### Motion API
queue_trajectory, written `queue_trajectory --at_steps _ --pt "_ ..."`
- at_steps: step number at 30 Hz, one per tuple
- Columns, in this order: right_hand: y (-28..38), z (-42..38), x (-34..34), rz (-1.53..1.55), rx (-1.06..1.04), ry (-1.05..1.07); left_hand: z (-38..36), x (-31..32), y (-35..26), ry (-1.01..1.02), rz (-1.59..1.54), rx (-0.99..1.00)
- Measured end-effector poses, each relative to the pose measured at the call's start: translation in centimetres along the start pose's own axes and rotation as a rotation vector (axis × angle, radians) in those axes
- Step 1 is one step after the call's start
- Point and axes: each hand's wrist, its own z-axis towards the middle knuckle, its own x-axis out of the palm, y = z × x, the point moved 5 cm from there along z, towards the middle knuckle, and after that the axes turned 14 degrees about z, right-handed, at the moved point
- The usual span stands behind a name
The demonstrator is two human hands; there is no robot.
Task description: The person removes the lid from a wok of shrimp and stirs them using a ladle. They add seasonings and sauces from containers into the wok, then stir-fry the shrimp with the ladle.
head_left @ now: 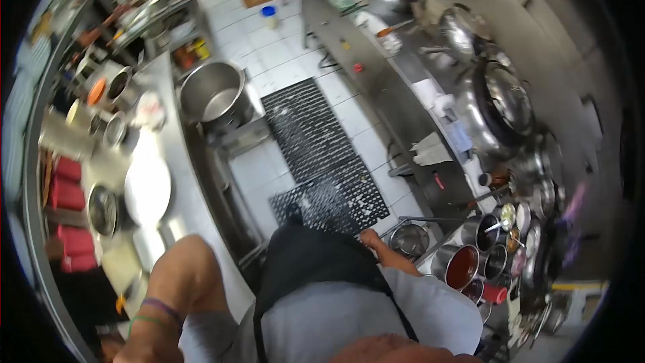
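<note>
My left arm is bent over the steel counter (185,208) on the left, with a purple and a green band at the wrist. Only the start of my left hand (138,351) shows at the bottom edge; its fingers are out of sight. Nearest to that arm are a white oval plate (148,191) and a steel bowl (103,210). My right hand (369,238) hangs low beside my black apron (316,259), fingers curled; anything inside them is hidden. Close to it is a round wire strainer (410,238).
A large steel pot (213,97) stands at the left counter's end. Black perforated mats (309,128) cover the tiled floor between the counters. On the right are woks (500,104), a pot of red-brown sauce (460,265) and several small containers. Red bins (70,191) sit far left.
</note>
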Motion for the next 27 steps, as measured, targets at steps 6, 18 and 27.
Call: queue_trajectory --at_steps 6,18,27 --pt "6.0 -1.2 -2.7 -0.023 0.088 -0.210 -4.3 -9.7 9.0 -0.067 -0.144 0.059" --pt "4.0 -3.2 -5.1 0.189 0.389 -0.484 0.7 -7.7 25.6 -0.073 -0.366 0.147" --pt "-1.8 4.4 -7.9 0.285 0.279 -0.525 8.3 1.2 32.4 0.029 -0.462 0.252"
